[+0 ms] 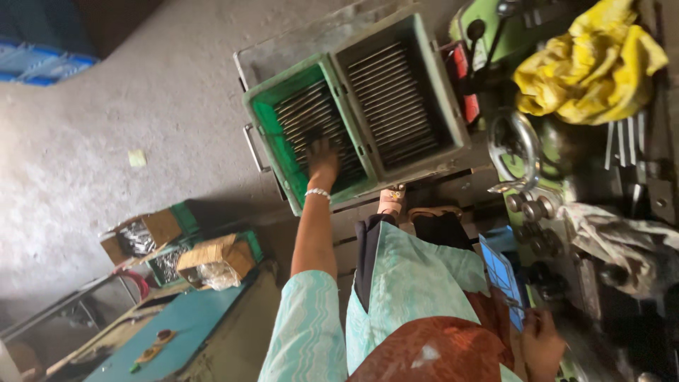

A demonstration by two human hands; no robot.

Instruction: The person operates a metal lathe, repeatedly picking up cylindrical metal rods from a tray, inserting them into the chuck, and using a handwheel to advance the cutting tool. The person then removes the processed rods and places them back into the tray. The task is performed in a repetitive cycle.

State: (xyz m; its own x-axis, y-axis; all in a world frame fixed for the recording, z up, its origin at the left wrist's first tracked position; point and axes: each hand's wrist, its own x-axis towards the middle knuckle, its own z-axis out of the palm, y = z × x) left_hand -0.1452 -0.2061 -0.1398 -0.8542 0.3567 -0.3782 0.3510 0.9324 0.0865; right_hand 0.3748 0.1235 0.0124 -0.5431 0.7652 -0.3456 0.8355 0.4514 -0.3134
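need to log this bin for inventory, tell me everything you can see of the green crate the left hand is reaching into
The green crate is a rectangular open-topped bin, plastic by its look, with thick walls and a flat rim. It holds long thin metal rods lying side by side in a row. It sits beside a similar grey crate of rods, their long sides touching, both on a low metal stand. The left hand, a beaded bracelet at its wrist, reaches in and rests on the rods near the crate's near end.

Daylight washes the concrete floor (106, 106) pale at upper left, while the machine (566, 177) at right sits in dim shadow; the tilted view is slightly soft.
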